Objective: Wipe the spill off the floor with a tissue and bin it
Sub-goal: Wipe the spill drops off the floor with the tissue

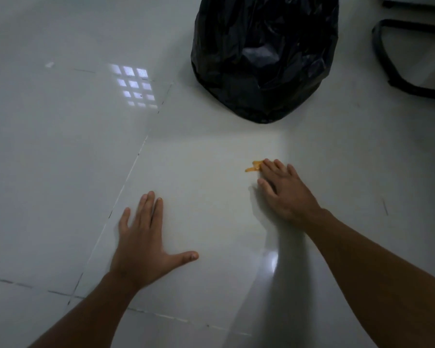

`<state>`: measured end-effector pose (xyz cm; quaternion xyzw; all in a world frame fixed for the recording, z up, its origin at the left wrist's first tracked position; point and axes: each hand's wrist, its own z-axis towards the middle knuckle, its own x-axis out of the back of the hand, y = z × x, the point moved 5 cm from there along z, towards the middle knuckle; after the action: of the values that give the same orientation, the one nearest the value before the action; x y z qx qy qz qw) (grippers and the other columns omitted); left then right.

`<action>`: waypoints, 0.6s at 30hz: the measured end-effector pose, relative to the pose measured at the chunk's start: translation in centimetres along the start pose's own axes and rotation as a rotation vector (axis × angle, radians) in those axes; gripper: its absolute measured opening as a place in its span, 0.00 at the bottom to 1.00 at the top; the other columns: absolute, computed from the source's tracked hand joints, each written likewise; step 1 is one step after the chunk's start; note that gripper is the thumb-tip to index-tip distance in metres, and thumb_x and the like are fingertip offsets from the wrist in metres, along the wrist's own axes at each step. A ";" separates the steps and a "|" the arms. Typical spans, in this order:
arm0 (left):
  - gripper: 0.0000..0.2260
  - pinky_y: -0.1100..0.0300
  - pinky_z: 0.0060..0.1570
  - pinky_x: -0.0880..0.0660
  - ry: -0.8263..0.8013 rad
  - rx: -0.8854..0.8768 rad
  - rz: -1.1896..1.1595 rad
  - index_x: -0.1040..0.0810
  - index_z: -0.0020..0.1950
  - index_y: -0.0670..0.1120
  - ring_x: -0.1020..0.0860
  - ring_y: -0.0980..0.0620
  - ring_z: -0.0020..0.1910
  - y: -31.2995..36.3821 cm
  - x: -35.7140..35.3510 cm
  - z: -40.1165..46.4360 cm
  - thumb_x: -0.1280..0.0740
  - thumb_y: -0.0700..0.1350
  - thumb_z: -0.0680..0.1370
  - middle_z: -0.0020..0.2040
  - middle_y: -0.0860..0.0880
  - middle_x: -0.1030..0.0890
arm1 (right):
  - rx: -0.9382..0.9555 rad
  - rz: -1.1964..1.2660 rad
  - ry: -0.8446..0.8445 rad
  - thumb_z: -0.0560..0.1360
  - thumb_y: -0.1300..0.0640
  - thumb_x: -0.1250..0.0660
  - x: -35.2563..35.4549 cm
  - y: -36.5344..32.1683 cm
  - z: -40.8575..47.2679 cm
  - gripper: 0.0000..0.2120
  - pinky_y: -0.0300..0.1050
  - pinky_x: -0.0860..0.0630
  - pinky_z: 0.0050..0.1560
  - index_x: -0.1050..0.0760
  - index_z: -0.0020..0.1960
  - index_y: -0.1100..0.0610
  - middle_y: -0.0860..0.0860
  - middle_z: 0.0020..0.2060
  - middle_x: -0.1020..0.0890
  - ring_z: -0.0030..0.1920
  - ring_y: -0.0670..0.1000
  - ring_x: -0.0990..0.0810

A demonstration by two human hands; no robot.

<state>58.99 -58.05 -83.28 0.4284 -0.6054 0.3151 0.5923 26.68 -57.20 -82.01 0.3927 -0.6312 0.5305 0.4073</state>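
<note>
A small orange spill (253, 166) lies on the glossy white tiled floor (199, 172). My right hand (284, 189) lies flat on the floor, its fingertips touching the right end of the spill. A pale edge of a white tissue (255, 194) shows under its thumb side; the rest is hidden by the palm. My left hand (143, 242) rests flat on the floor to the lower left, fingers apart, holding nothing. A bin lined with a black plastic bag (261, 59) stands beyond the spill at the top centre.
A black curved chair or furniture base (397, 71) sits at the top right. Dark grout lines (126, 177) cross the tiles. A bright window reflection (135, 86) shows on the floor at upper left.
</note>
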 end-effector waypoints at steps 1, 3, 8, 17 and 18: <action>0.61 0.38 0.75 0.50 0.001 -0.002 0.004 0.46 0.78 0.39 0.52 0.47 0.80 0.1 -0.1 0.0 0.47 0.84 0.60 0.80 0.41 0.47 | -0.017 0.009 0.024 0.83 0.45 0.52 0.4 1.1 -1.1 0.28 0.48 0.57 0.78 0.42 0.79 0.56 0.51 0.79 0.40 0.79 0.51 0.47; 0.61 0.38 0.75 0.49 0.004 -0.003 0.017 0.45 0.78 0.39 0.51 0.46 0.79 0.0 -0.2 -0.1 0.48 0.84 0.61 0.80 0.40 0.46 | -0.054 0.026 0.062 0.81 0.45 0.52 1.0 2.9 -3.2 0.29 0.46 0.56 0.78 0.39 0.78 0.57 0.52 0.78 0.37 0.79 0.51 0.44; 0.60 0.38 0.74 0.48 0.020 -0.002 0.020 0.44 0.77 0.38 0.48 0.45 0.79 0.2 0.0 -0.1 0.48 0.83 0.61 0.79 0.38 0.44 | -0.159 0.033 0.137 0.81 0.46 0.50 0.4 4.2 -8.8 0.29 0.45 0.54 0.78 0.36 0.77 0.58 0.54 0.77 0.34 0.78 0.52 0.40; 0.60 0.38 0.73 0.48 0.003 0.010 0.038 0.44 0.77 0.38 0.49 0.46 0.79 0.1 -0.4 -0.1 0.50 0.83 0.61 0.79 0.38 0.44 | -0.171 0.172 0.248 0.80 0.45 0.47 -4.1 -3.4 -15.5 0.30 0.49 0.53 0.79 0.40 0.79 0.55 0.51 0.78 0.38 0.79 0.49 0.46; 0.60 0.38 0.73 0.48 0.001 0.010 0.042 0.44 0.77 0.38 0.49 0.45 0.79 0.1 -0.4 -0.1 0.50 0.83 0.61 0.79 0.38 0.43 | -0.148 0.176 0.235 0.80 0.45 0.47 -4.3 -4.1 -15.4 0.30 0.49 0.54 0.79 0.41 0.79 0.54 0.50 0.78 0.39 0.79 0.48 0.48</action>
<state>58.91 -57.85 -83.68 0.4182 -0.6124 0.3306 0.5837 33.53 -42.20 -82.93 0.2398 -0.6485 0.5586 0.4582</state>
